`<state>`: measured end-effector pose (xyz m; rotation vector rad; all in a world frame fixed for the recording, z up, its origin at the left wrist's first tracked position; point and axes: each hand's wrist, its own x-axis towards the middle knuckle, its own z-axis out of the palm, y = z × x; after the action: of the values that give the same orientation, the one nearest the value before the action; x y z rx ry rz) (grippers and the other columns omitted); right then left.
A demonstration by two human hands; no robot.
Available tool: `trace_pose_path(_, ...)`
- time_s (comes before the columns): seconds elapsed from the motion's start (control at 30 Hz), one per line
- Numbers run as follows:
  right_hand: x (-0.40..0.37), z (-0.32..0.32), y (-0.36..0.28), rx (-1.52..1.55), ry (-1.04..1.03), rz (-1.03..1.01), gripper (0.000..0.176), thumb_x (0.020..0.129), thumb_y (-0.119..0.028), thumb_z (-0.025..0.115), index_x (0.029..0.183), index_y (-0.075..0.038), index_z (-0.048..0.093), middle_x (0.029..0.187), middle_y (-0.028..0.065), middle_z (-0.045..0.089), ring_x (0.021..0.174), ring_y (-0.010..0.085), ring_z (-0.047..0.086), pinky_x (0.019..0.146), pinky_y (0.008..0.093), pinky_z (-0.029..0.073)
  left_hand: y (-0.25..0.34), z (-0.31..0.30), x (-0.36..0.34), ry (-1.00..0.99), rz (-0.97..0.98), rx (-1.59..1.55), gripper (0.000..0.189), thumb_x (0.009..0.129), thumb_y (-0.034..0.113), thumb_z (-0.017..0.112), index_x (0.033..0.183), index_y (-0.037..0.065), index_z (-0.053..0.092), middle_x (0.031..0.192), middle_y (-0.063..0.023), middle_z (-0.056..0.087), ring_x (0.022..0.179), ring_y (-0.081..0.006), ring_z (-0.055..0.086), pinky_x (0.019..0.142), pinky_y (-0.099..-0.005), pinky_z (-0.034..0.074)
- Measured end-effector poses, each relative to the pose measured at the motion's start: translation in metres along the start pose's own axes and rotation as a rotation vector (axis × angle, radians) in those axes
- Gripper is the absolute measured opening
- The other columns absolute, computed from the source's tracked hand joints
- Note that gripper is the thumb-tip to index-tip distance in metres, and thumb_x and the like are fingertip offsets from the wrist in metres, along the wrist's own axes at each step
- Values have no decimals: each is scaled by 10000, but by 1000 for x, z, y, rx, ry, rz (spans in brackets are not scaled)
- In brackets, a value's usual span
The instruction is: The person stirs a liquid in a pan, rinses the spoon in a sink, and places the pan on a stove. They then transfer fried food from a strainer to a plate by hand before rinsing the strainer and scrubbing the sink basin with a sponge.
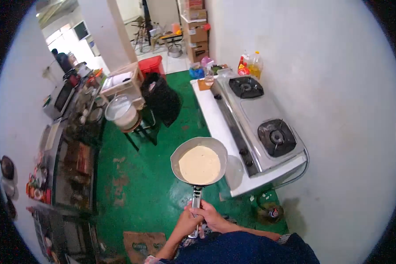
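A grey metal saucepan (175, 154) with a pale creamy mixture (200, 165) inside is held up over the green floor, left of the stove counter. Its metal handle (196, 198) points back toward my body. My left hand (188, 222) is wrapped round the handle from the left. From the right, my right hand (209, 214) closes on the same handle, touching the left one. The two-burner stove (268, 116) stands on a white counter (207, 119) to the right, with no pan on either burner.
A large pot (121, 112) sits on a stool at the left, beside a black bag (165, 99) and a red bin (151, 66). Bottles (255, 66) stand behind the stove. A gas cylinder (270, 212) is on the floor. A person (62, 60) is far back left.
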<state>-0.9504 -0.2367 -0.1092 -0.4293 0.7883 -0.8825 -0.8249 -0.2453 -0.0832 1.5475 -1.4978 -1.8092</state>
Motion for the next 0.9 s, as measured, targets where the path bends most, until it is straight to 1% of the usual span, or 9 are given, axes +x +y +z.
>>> trace_pose_path(0.07,41,9,-31,29,56,-71,334,869,-153,570,1154,-23,454,1066,103,579,792,125,557,588,244,485,20,-34,45,-49,10,-56,151,768,72,540,899,-4,533,631,-64,558,475,-139,552,442,-279,449)
trace_pose_path(0.13,88,10,-51,-36,147,-293,349,868,-233,584,1127,-27,470,879,39,575,760,122,557,623,244,472,51,-67,91,-117,15,-22,121,768,75,539,866,4,522,607,-55,544,477,-136,549,433,-276,441)
trace_pose_path(0.17,105,9,-70,39,163,-216,319,864,-150,560,1143,-31,458,1069,105,583,747,128,568,483,231,471,71,-82,115,-177,45,26,135,772,78,536,883,3,515,605,-52,540,478,-135,547,431,-273,439)
trace_pose_path(0.27,172,8,-112,99,250,-385,312,856,-153,562,1135,-48,467,1052,100,591,731,132,580,437,235,464,115,-123,183,-301,135,68,164,778,86,535,915,2,502,606,-45,536,478,-134,541,432,-268,436)
trace_pose_path(0.3,188,10,-130,94,309,-435,299,855,-167,559,1120,-55,479,1016,95,599,667,131,576,378,231,439,130,-131,206,-346,190,30,179,779,91,536,929,2,494,610,-42,535,477,-134,536,433,-265,437)
trace_pose_path(0.43,241,2,-194,130,452,-572,273,858,-190,552,1091,-58,497,943,75,601,583,121,554,355,222,416,182,-156,292,-538,151,126,204,782,93,533,963,7,494,621,-32,528,470,-129,524,432,-258,441)
trace_pose_path(0.53,273,-13,-251,150,537,-665,266,861,-190,564,1071,-43,492,746,42,556,465,121,506,338,240,396,218,-155,359,-653,222,134,214,781,82,524,982,17,489,630,-25,522,468,-121,515,428,-252,447)
trace_pose_path(0.6,293,-35,-282,169,573,-697,271,859,-195,565,1069,-40,492,743,45,556,456,122,502,337,240,397,251,-147,393,-658,193,69,148,773,74,528,896,-5,503,620,-38,528,460,-125,521,431,-258,439)
trace_pose_path(0.9,356,-152,-386,96,756,-738,327,836,-220,580,1071,-11,490,749,64,573,426,127,507,337,236,413,311,-93,562,-863,221,147,143,783,58,501,921,17,501,622,-26,507,454,-118,512,409,-255,418)
